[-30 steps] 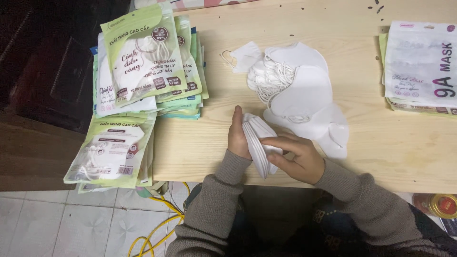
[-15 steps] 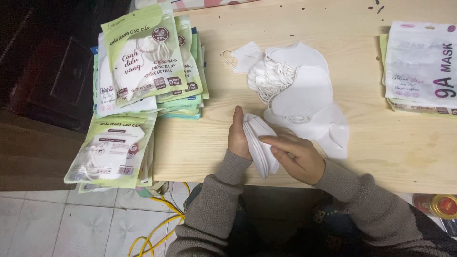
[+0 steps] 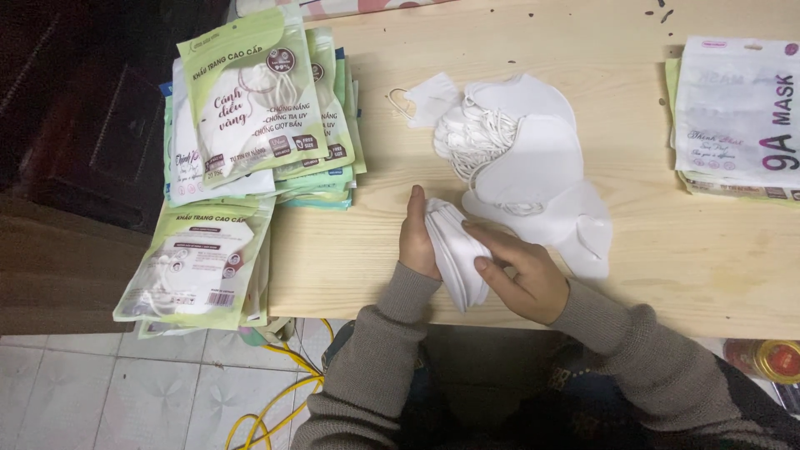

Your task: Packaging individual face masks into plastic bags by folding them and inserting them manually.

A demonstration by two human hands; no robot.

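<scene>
Left hand (image 3: 417, 242) and right hand (image 3: 521, 275) together clasp a stack of folded white face masks (image 3: 454, 254) at the wooden table's (image 3: 667, 250) near edge. Loose white masks (image 3: 525, 158) lie just beyond; green mask packets (image 3: 258, 108) are stacked left.

Small home packing bench: my plain wooden table (image 3: 667, 275), stacked mask packets (image 3: 262, 125), loose white masks (image 3: 525, 150), tiled floor (image 3: 100, 392) below.

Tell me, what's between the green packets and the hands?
Only bare table, seen from the head camera, lies between the green packets and the left hand.
</scene>
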